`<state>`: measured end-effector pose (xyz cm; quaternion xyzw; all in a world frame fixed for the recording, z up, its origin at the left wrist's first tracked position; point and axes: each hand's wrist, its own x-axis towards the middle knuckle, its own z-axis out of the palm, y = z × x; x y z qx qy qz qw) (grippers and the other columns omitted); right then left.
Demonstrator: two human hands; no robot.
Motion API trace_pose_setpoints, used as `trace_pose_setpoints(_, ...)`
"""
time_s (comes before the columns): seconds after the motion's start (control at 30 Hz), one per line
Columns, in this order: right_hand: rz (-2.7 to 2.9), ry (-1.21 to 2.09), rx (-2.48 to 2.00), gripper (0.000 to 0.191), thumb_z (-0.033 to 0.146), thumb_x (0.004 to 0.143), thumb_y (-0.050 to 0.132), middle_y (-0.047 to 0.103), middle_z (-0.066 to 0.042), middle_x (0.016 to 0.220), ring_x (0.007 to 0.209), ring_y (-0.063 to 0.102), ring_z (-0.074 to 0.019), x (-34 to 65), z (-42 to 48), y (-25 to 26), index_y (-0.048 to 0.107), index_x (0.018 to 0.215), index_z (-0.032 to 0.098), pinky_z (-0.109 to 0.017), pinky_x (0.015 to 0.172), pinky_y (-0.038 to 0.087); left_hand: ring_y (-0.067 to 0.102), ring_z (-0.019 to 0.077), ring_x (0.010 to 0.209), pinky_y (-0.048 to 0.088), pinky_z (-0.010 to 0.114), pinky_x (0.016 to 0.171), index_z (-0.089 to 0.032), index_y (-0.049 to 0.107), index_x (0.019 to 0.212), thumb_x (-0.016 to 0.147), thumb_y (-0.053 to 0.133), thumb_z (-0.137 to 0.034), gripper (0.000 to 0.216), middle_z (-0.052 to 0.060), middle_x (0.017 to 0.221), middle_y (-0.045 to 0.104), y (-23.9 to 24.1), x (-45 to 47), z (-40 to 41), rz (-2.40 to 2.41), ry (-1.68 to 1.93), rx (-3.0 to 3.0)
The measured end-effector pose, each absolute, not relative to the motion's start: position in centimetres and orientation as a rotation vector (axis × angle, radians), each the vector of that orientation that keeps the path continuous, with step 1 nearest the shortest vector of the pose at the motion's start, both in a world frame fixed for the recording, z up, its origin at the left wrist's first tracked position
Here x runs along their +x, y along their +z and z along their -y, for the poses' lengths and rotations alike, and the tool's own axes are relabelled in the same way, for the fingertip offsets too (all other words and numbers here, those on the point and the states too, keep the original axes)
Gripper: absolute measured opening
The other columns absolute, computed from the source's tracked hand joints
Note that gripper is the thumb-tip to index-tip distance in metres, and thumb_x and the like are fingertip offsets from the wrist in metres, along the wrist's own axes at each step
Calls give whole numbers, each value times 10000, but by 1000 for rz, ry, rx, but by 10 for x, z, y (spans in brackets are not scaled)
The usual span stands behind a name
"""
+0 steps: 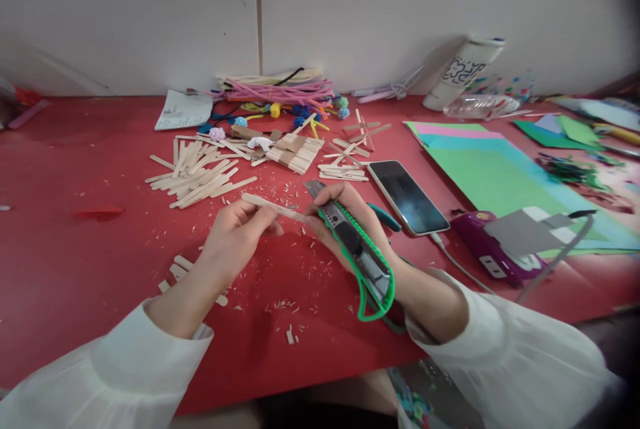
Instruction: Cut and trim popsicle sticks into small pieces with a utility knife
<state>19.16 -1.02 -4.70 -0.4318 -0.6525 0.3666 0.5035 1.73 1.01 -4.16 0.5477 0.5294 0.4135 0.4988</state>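
Note:
Between thumb and fingers, my left hand [233, 242] pinches a wooden craft stick [274, 206] near its middle, over the red table. My right hand [357, 219] is closed around a green box cutter [356, 249]. Its blade sticks out at the upper left, above the stick's right end. The fingertips of my right hand meet that end of the stick. Small wood shavings [285, 305] lie scattered on the table below both hands. Several short stick pieces [183, 265] lie beside my left wrist, partly hidden by it.
Loose craft sticks [200, 175] are heaped behind my left hand, with a bundle of sticks [295, 152] to their right. A phone [410, 197] with a cable, a purple power strip [493, 249] and coloured paper [490, 175] lie on the right. Pipe cleaners [280, 92] sit at the back.

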Motion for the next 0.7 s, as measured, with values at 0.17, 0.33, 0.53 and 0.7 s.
trace_pose_setpoints(0.17, 1536, 931, -1004, 245, 294, 778, 665, 576, 20, 775, 605, 527, -102, 193, 7, -53, 448, 871, 228, -240, 549, 436, 569, 139, 546, 424, 240, 517, -188, 633, 594, 734, 606, -396, 252, 20, 590, 663, -43, 16, -10, -1312, 962, 1409)
trace_pose_setpoints(0.33, 1425, 1073, -938, 264, 256, 765, 692, 569, 29, 795, 630, 529, -86, 195, 8, -48, 454, 875, 225, -224, 578, 437, 540, 122, 509, 416, 228, 513, -191, 600, 577, 705, 612, -330, 189, -6, 546, 623, -31, 14, -6, -1184, 864, 1529)
trace_pose_setpoints(0.53, 1337, 1370, -567, 282, 282, 774, 702, 581, 60, 680, 559, 519, -96, 200, 15, -31, 428, 844, 266, -217, 504, 414, 481, 102, 455, 384, 219, 482, -203, 517, 570, 758, 596, -366, 261, -33, 514, 559, -27, 7, -6, -1078, 777, 1587)
trace_pose_setpoints(0.7, 1432, 1465, -447, 265, 294, 822, 648, 538, 65, 608, 516, 528, -109, 204, 31, -18, 384, 849, 288, -213, 454, 440, 511, 108, 488, 398, 216, 496, -199, 530, 601, 788, 577, -380, 264, -26, 536, 572, -35, 11, -6, -1093, 752, 1628)
